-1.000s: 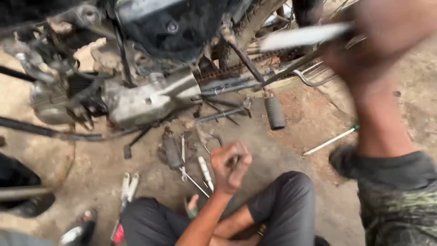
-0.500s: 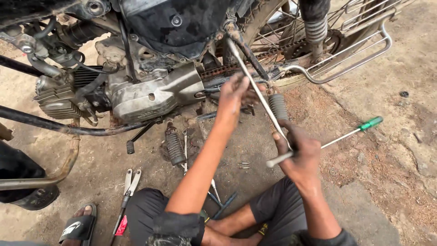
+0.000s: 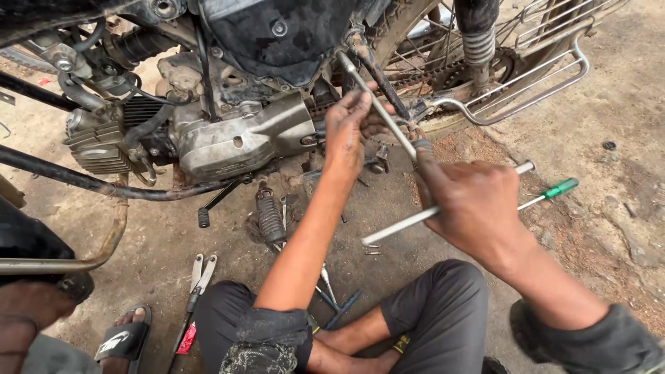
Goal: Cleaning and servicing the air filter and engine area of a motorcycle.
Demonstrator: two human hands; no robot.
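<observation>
- The right hand (image 3: pixel 478 208), right of centre in the frame, is closed in a fist around the crossbar of a long metal T-handle wrench (image 3: pixel 443 208); the crossbar sticks out of the fist on both sides, running from lower left to upper right.
- The wrench's shaft rises from the fist toward the upper middle of the frame, slanting up and left to the motorcycle's frame, just under the dark side panel (image 3: pixel 277 34).
- The left hand (image 3: pixel 350 121), at centre frame, reaches forward to the shaft, with fingers curled loosely about it near the chain area; how tightly it grips I cannot tell.
- Behind the left hand sits the silver engine case (image 3: pixel 242 142), with the finned cylinder (image 3: pixel 100 142) further to the left.
- In the upper right are the rear wheel spokes, a sprocket with chain (image 3: pixel 450 73), a coiled shock absorber (image 3: pixel 478 41) and a chrome tube guard (image 3: pixel 526 97).
- On the dirt ground, right of the right hand, lies a green-handled screwdriver (image 3: pixel 554 190), its shaft partly hidden by the hand.
- Below the engine lie a black spring-like footpeg (image 3: pixel 270 218) and a kick lever (image 3: pixel 215 201).
- Lower left: pliers with red grips (image 3: pixel 194 298) beside the person's knee, and a black sandal (image 3: pixel 125 339).
- The person sits cross-legged in dark trousers (image 3: pixel 436 312) at the bottom of the frame.
</observation>
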